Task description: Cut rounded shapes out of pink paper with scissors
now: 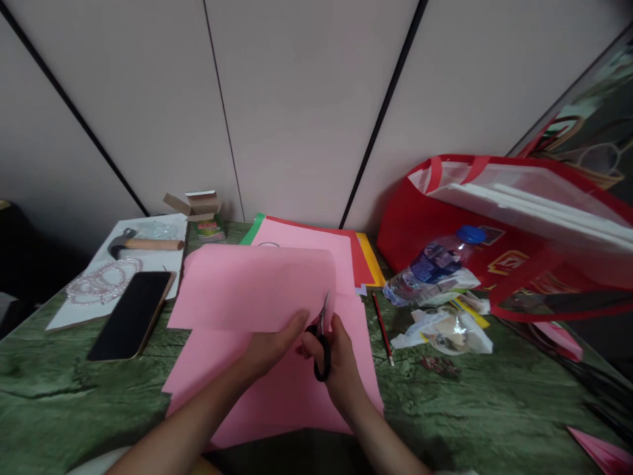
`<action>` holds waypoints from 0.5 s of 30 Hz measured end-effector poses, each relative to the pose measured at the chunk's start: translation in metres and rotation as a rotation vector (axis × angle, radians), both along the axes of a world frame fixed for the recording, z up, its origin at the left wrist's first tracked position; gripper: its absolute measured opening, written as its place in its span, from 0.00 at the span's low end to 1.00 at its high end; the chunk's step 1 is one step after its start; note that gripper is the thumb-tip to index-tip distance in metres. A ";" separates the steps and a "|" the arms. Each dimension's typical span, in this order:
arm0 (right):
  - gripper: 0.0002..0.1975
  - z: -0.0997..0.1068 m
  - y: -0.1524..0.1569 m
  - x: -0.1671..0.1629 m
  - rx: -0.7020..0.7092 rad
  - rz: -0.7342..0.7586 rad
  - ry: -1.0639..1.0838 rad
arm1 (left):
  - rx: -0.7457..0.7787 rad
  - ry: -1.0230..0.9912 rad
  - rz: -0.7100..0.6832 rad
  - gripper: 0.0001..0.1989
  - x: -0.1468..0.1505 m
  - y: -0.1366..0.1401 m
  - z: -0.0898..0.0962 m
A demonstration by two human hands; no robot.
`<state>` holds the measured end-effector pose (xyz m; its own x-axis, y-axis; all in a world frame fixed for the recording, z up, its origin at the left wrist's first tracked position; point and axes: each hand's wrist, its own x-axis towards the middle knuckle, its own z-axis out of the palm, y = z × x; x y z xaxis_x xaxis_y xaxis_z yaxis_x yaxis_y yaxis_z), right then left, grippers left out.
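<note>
A curved sheet of pink paper [247,287] is raised above more pink sheets [346,369] on the table. My left hand [279,340] grips its lower edge, thumb on top and the other fingers hidden underneath. In my right hand [336,356] is a pair of scissors [322,343] with black handles, fingers through the loops. Its blades point up and away, overlapping the sheet near its right end. Whether the blades are parted is hard to make out.
A black phone [131,316], a hammer [148,245], a bead string [103,280] and a small box [208,221] lie left. On the right are a red pencil [382,328], a water bottle [430,267], plastic wrapping [452,330] and a red bag [410,211]. A wall panel [306,119] stands behind.
</note>
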<state>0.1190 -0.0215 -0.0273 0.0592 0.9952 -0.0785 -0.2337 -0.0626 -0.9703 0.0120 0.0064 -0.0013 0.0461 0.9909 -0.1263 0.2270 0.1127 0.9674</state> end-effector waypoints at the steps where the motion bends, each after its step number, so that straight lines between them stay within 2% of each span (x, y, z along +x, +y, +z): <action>1: 0.14 0.000 0.000 0.000 -0.001 0.002 0.002 | 0.003 -0.003 -0.007 0.15 0.000 0.000 -0.001; 9: 0.18 -0.005 0.002 0.001 0.013 0.024 0.034 | -0.052 -0.011 -0.002 0.14 -0.005 0.002 -0.008; 15: 0.21 -0.002 0.004 0.003 0.003 0.024 0.118 | -0.025 -0.057 -0.016 0.14 -0.007 0.002 -0.011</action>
<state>0.1220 -0.0179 -0.0297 0.0258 0.9964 -0.0807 -0.3449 -0.0669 -0.9363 0.0052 0.0083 -0.0125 0.0701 0.9866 -0.1473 0.1737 0.1333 0.9757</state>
